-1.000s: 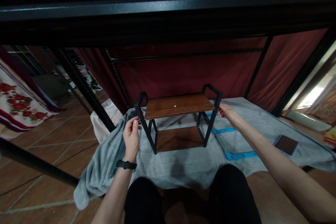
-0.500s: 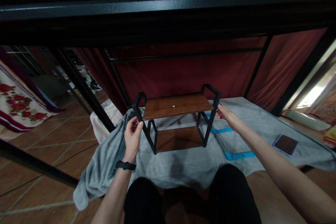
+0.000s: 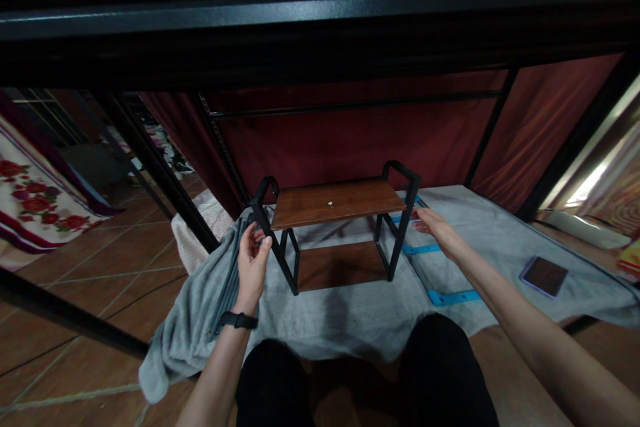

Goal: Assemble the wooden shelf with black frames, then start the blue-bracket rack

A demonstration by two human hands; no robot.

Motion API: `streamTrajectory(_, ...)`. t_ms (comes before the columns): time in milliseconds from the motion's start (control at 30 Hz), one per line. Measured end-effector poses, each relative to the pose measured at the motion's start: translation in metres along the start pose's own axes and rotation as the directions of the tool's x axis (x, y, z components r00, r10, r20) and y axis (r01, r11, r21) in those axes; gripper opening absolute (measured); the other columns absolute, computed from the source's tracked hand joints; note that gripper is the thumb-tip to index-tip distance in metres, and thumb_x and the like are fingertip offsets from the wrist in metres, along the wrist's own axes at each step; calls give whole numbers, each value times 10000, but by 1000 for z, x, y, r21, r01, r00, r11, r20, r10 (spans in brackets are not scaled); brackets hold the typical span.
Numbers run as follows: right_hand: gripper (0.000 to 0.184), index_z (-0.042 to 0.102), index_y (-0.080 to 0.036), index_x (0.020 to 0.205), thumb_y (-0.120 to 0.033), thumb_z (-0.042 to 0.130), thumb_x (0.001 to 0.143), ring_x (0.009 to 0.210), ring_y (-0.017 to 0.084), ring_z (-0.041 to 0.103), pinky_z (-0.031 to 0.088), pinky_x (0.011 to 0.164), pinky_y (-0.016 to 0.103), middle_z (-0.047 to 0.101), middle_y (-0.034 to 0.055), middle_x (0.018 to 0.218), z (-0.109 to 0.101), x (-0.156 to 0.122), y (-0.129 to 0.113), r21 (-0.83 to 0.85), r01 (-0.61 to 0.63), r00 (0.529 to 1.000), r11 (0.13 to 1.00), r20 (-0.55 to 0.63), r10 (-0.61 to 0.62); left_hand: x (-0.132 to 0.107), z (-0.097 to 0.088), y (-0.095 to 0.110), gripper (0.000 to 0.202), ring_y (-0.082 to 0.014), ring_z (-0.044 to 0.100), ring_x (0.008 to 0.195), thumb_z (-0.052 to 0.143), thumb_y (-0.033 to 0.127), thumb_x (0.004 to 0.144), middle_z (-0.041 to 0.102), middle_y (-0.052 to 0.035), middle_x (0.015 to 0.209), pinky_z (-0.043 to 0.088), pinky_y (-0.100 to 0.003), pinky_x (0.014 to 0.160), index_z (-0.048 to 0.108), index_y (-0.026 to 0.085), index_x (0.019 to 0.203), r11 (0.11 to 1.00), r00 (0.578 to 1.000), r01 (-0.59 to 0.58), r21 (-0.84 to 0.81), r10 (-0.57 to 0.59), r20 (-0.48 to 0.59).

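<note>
A small two-tier shelf stands upright in front of me, with a brown wood-look top board [image 3: 345,200], a matching lower board [image 3: 343,265] and black side frames that rise into rounded handles. A small white spot shows on the top board. My left hand [image 3: 253,257] is beside the left side frame [image 3: 280,253], its thumb and fingers apart; whether the fingertips touch the frame I cannot tell. Just outside the right side frame [image 3: 400,240], my right hand [image 3: 437,228] is open with fingers stretched toward it, holding nothing.
Under the shelf lies a grey blanket [image 3: 320,327]. Blue strips [image 3: 453,297] and a dark flat phone-like object [image 3: 544,275] lie to the right. Black bed-frame bars [image 3: 320,10] cross overhead, with posts at both sides and a red curtain [image 3: 350,140] behind.
My right hand has come off the right side frame, its fingers straightening. My left hand has shifted very slightly and loosened. The shelf stays in place.
</note>
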State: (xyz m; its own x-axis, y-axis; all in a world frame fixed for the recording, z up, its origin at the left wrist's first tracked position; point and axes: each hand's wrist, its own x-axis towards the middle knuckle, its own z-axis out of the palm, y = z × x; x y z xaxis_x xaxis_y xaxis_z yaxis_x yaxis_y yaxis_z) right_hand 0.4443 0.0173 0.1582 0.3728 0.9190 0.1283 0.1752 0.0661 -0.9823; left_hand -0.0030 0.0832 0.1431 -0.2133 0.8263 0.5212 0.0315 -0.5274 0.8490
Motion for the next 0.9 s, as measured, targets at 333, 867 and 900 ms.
streamTrajectory(333, 306, 688, -264, 1005, -337, 641, 712, 943, 236, 644, 519, 850, 370, 723, 32, 938, 15, -7, 0, -36, 94, 980, 995, 178, -86, -8, -4, -11, 656, -223, 578, 1185, 798, 406, 743, 614, -94, 1252, 480, -343, 998, 541, 253, 1326, 998, 997, 56, 26, -58, 56)
streamTrajectory(867, 488, 610, -206, 1159, -224, 665, 675, 973, 203, 649, 535, 923, 369, 684, 80, 1105, 12, 9, 46, -99, 124, 979, 987, 173, -105, -14, -10, -27, 664, -246, 575, 1206, 780, 416, 753, 611, -93, 1296, 454, -379, 1033, 530, 233, 1340, 990, 985, 98, 105, -111, 130)
streamTrajectory(900, 501, 609, -204, 1175, -221, 665, 678, 984, 204, 648, 535, 927, 372, 681, 87, 1126, 10, 9, 49, -119, 110, 981, 987, 175, -88, -14, -10, -27, 673, -248, 572, 1217, 780, 412, 754, 606, -94, 1308, 445, -387, 1048, 521, 237, 1350, 989, 982, 103, 106, -117, 145)
